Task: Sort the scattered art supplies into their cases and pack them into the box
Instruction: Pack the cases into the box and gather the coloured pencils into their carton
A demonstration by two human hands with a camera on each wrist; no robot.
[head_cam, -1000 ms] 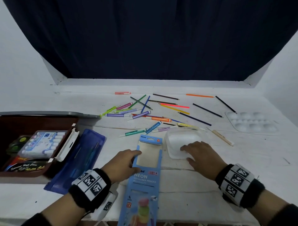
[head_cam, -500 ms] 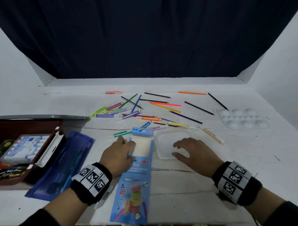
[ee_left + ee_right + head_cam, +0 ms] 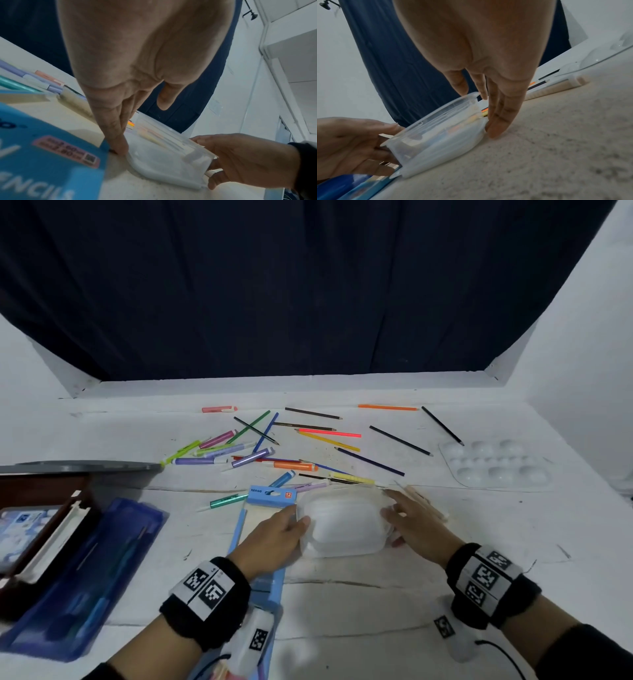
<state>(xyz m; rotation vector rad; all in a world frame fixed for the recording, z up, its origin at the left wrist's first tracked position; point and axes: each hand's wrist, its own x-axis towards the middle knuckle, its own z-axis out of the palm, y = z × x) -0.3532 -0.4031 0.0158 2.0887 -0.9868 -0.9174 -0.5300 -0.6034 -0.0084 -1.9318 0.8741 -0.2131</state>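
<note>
the translucent rectangular plastic tub [image 3: 343, 522] sits on the white table [image 3: 376, 604] just right of the blue cardboard pencil sleeve [image 3: 263, 510]. left hand [image 3: 274, 537] and right hand [image 3: 416, 523] press straight fingers against its opposite walls. it looks light, thin-walled and slick, so best gripped under the rim.

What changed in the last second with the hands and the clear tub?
The left hand left the blue pencil box and went right to the near-left side of the clear plastic container. The right hand slid off the container's top to its right side, so both hands now hold it between them. The scattered pencils and markers, paint palette and blue pouch lie as before.
</note>
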